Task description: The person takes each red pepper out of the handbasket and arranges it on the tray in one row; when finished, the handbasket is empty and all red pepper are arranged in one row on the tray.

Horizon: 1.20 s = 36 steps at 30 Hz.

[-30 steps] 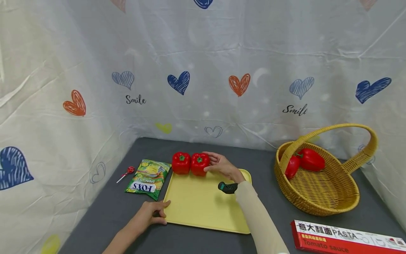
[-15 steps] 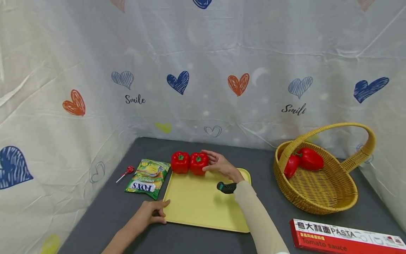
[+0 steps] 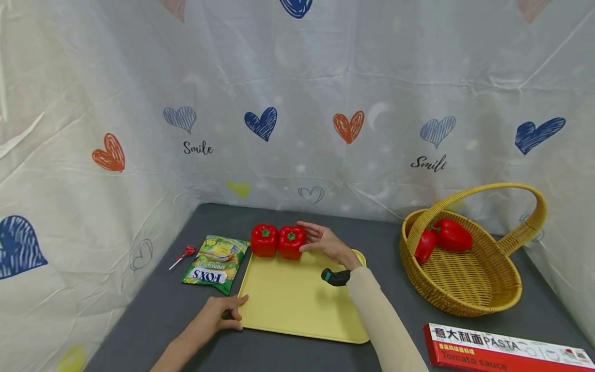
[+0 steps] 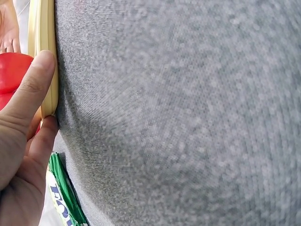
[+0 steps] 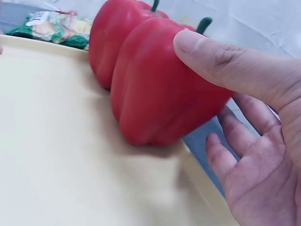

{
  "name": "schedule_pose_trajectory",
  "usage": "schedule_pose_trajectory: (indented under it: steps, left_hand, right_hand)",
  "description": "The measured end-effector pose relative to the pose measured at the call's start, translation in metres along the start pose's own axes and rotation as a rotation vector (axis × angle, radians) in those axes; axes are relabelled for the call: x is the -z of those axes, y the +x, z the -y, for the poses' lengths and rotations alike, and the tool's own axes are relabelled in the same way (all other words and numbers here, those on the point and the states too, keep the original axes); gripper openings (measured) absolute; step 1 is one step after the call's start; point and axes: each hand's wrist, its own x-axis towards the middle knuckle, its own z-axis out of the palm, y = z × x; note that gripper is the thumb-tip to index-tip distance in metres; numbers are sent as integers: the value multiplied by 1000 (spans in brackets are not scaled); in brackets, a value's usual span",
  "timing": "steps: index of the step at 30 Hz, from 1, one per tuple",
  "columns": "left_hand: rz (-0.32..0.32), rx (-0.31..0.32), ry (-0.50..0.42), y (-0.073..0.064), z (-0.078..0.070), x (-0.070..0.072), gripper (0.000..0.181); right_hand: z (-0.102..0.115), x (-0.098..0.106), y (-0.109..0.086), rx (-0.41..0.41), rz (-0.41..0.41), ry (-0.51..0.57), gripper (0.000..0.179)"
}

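Two red bell peppers with green stems stand side by side at the back left of a yellow tray (image 3: pixel 297 305). My right hand (image 3: pixel 327 245) holds the right bell pepper (image 3: pixel 292 247) from its right side. The thumb lies against the near side, and the fingers reach round the far side, partly hidden in the right wrist view. The left bell pepper (image 3: pixel 264 244) stands close against it. At the tray's near left corner, my left hand (image 3: pixel 216 316) grips the edge between thumb and fingers, seen close up in the left wrist view.
A green and yellow candy bag (image 3: pixel 217 262) lies just left of the tray, with a red lollipop (image 3: pixel 188 251) beyond it. On the right stands a wicker basket (image 3: pixel 469 289) holding two long red peppers (image 3: pixel 453 236). A pasta box (image 3: pixel 506 349) lies in front of it.
Both hands, the bell peppers and the tray stay almost where they were. The head view has shifted slightly.
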Motion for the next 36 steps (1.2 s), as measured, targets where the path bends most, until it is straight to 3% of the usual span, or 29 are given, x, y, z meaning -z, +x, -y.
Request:
schedule_pose_trajectory:
  steps: [3, 8, 13, 20, 25, 30, 36]
  left_hand:
    - [-4, -11, -8, 1, 0, -2, 29]
    - [-6, 0, -2, -1, 2, -2, 16]
    - [-17, -7, -3, -4, 2, -1, 20]
    - [-12, -20, -18, -2, -1, 0, 20]
    - [-13, -20, -4, -2, -2, 0, 22]
    - [-3, -13, -10, -1, -3, 1, 21]
    - [12, 1, -25, -1, -6, 1, 21]
  right_hand:
    - [2, 5, -10, 38, -28, -24, 64]
    - [10, 8, -40, 120, -79, -53, 56]
    - [22, 15, -86, 219, -103, -59, 52]
    - [41, 45, -161, 353, -94, -65, 46]
    - [54, 66, -211, 300, -141, -122, 44]
    - [64, 94, -248, 220, -231, -172, 42]
    - [73, 131, -266, 175, -318, 19, 37]
